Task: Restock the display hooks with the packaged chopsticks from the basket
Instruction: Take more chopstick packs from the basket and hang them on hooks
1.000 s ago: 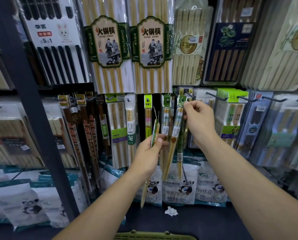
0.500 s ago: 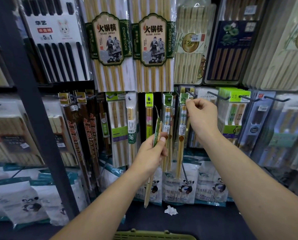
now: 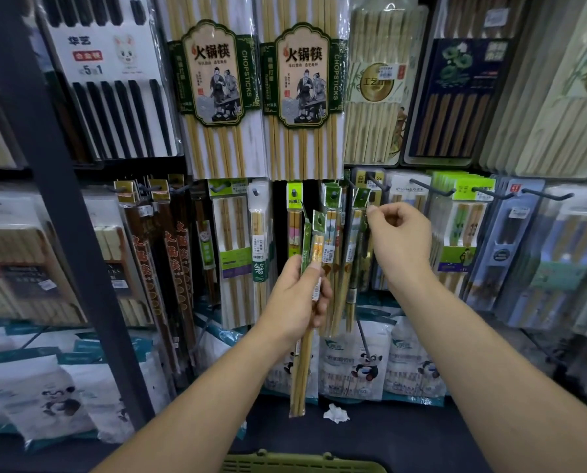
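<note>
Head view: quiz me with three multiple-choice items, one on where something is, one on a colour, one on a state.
1. The basket sits at the view's: A top left; B centre; C bottom edge.
2. The held packs have headers coloured: A red; B green; C blue.
3. The left hand is: A gripping the packs; B empty; C resting on the basket.
C: only its rim shows, at the very bottom. B: both headers above the hand are green. A: its fingers curl round them.
</note>
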